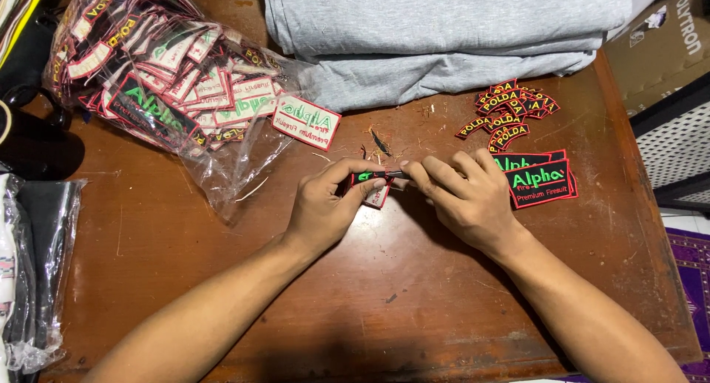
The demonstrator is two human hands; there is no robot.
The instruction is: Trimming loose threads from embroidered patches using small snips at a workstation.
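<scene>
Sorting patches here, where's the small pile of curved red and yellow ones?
The curved patches lie upper right on the wooden table, below the folded grey cloth, above the black rectangular patches.

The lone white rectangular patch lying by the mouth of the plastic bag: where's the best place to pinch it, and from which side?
Probably the lower right corner of the white rectangular patch, approached from the right. It lies flat and tilted on the brown wooden table; that corner sits on bare wood, while its left edge borders the clear plastic bag of patches.
</scene>
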